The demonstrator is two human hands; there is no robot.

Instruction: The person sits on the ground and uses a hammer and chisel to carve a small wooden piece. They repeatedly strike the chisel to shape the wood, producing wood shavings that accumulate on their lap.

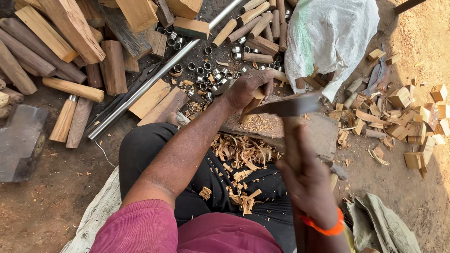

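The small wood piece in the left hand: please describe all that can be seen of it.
The wood piece is a short, pale, freshly cut stick, standing tilted with its lower end on the worn chopping block. The left hand grips its top from above, hiding that end. The dark blade of the axe-like tool, held in the right hand, meets its right side. Fresh shavings lie just below.
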